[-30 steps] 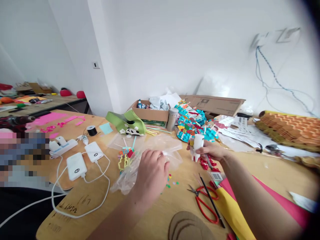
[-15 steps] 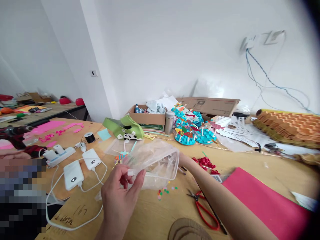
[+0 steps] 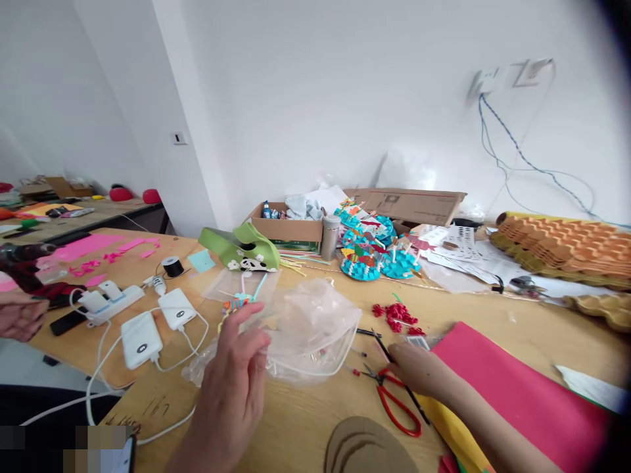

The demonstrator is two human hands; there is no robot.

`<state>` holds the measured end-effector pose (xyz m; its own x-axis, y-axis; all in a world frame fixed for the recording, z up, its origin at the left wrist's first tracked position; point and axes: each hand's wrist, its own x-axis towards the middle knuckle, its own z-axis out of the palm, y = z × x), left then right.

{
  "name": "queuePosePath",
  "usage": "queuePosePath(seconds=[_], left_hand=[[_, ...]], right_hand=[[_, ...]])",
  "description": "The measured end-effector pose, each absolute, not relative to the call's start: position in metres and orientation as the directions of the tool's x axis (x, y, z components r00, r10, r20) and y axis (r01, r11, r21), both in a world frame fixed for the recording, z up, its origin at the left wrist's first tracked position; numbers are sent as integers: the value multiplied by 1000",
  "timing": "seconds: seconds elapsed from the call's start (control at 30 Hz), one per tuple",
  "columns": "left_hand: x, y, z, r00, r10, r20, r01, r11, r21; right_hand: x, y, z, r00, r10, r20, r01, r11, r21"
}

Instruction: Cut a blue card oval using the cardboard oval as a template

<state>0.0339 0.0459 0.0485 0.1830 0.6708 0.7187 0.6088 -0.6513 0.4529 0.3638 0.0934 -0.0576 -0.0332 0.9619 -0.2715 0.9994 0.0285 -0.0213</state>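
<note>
My left hand (image 3: 231,387) is at the left side of a clear plastic bag (image 3: 315,322), fingers loosely bent and apart, with nothing visibly gripped. The bag lies slumped on the table, its white-edged mouth facing me, with a few small bits showing through. My right hand (image 3: 417,368) reaches low over the table, right of the bag, beside the red-handled pliers (image 3: 399,410) and a thin black stick (image 3: 419,404). Its fingertips point down and are partly hidden, so whether they hold anything is unclear. Beyond it sits a pile of red knotted cord pieces (image 3: 397,316).
Pink sheets (image 3: 507,387) cover the right side, with brown cardboard discs (image 3: 367,450) at the front. White power banks (image 3: 141,339), cables and a power strip (image 3: 116,303) lie left, near another person's hand (image 3: 20,315). A green panda piece (image 3: 241,248), a box (image 3: 286,228) and blue crafts (image 3: 374,249) stand behind.
My left hand has loosened from the bag's edge, and the bag has sunk onto the table. My right hand has come from behind the bag toward me, beside the pliers.
</note>
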Motion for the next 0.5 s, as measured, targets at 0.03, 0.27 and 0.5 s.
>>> queuePosePath(seconds=[0.03,0.27,0.5], left_hand=[[31,44,52,257,649,716,634,-672,382],[13,35,61,349,600,720,703,-675,223],[15,25,63,150,539,829,755,-604,256]], right_hand=[[359,104,-54,-42,965,-260,999,40,-12],[334,121,20,-38,994,-104,999,38,-8],[258,54,81,-706,683,187,565,702,-433]])
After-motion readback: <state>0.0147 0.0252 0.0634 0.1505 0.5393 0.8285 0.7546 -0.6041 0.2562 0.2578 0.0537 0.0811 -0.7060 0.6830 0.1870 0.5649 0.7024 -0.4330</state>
